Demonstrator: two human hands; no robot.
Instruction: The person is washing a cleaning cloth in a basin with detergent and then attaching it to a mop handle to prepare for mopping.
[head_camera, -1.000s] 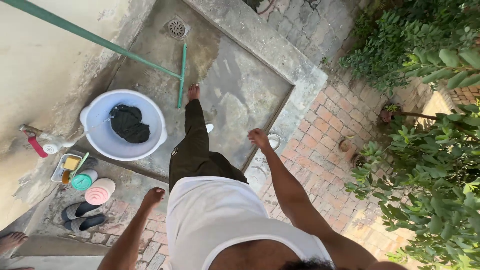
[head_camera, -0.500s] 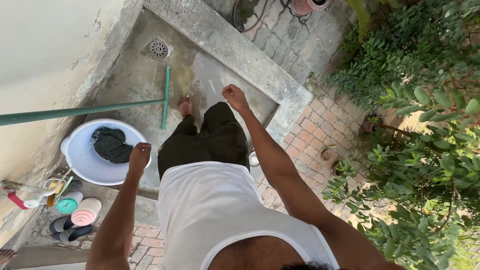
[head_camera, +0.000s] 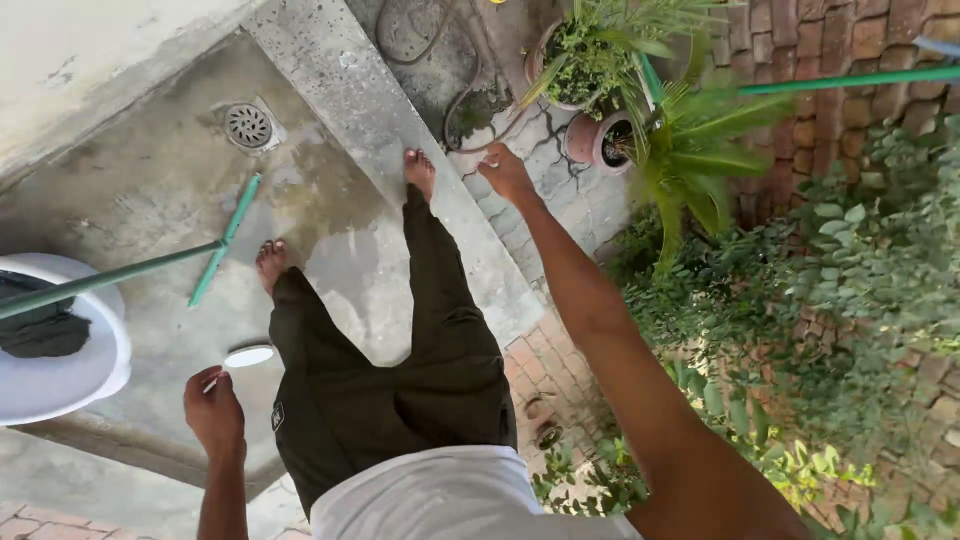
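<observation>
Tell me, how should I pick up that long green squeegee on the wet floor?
Probably best by the long green handle, not the squeegee blade. The pole slants up off the concrete floor toward the white basin, so its raised end is free for fingers to wrap around, coming from the basin side.

Outdoor washing yard of a home. A sunken grey concrete wash floor (head_camera: 150, 200), wet in patches, is bounded by a raised concrete kerb (head_camera: 370, 110). A round metal drain grate (head_camera: 248, 125) is set in the floor. A white plastic basin (head_camera: 70, 375) holding dark wet cloth (head_camera: 40, 325) is stood at the edge. Red brick paving (head_camera: 535, 360), terracotta plant pots (head_camera: 590, 140) and green shrubs (head_camera: 820, 290) are noted alongside.
</observation>
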